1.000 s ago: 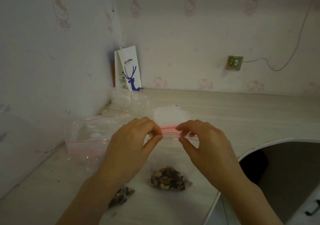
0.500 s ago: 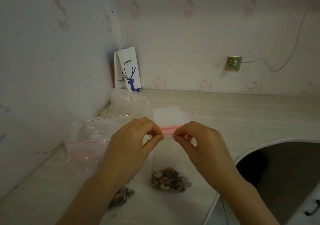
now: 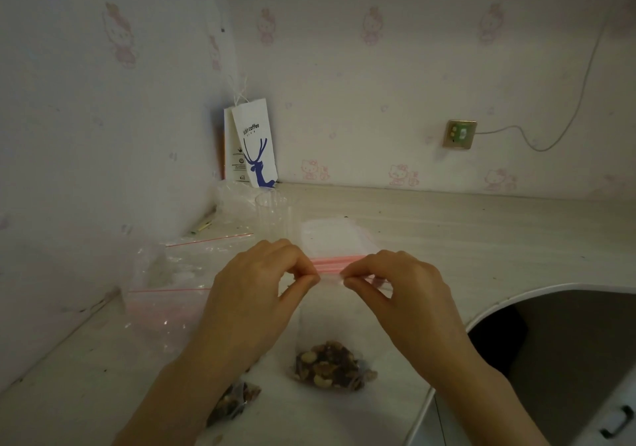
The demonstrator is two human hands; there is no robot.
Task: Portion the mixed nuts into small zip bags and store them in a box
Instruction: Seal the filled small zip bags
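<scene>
A small clear zip bag (image 3: 330, 311) with mixed nuts (image 3: 332, 366) at its bottom hangs upright over the desk. My left hand (image 3: 256, 294) pinches the top seal strip at its left side. My right hand (image 3: 395, 290) pinches the same strip just to the right, fingertips almost meeting the left ones. A second small bag of nuts (image 3: 234, 402) lies on the desk under my left forearm. A stack of empty zip bags with pink strips (image 3: 335, 242) lies just behind my hands.
Larger clear zip bags (image 3: 165, 290) lie crumpled at the left by the wall. A clear plastic cup (image 3: 273, 215) and a white paper coffee bag (image 3: 254, 143) stand in the corner. The desk (image 3: 481, 239) edge curves inward at the right, with a dark gap below.
My right hand has slid left along the seal strip toward my left hand. The left hand and the bag have stayed where they were.
</scene>
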